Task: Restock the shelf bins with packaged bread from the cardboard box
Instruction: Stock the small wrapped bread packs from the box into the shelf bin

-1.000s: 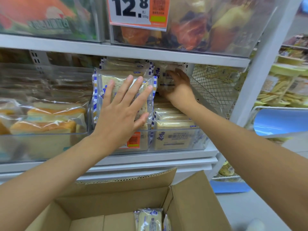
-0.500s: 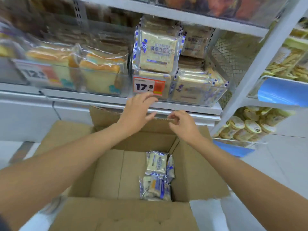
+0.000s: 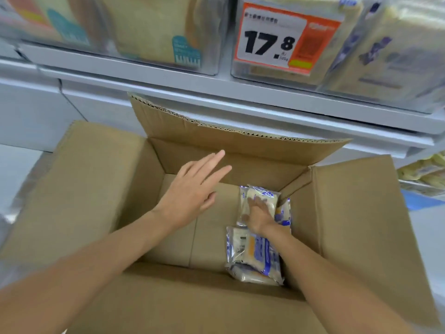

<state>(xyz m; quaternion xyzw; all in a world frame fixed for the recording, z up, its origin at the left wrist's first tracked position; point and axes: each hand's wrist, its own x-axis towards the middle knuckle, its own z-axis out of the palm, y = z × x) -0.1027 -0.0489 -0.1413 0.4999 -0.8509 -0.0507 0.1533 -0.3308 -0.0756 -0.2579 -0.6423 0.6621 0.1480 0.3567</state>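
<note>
Reaching down from the box's rim, where both hands were half a second ago, your right hand (image 3: 258, 214) now lies with fingers spread on the upper bread packet (image 3: 262, 197) in the cardboard box (image 3: 96, 184); grip not confirmed. Your left hand (image 3: 192, 191) hovers open and empty. More packets (image 3: 255, 254) lie nearer you. Price tag (image 3: 281, 39) on the shelf bin (image 3: 240, 71) reads "17.8".
</note>
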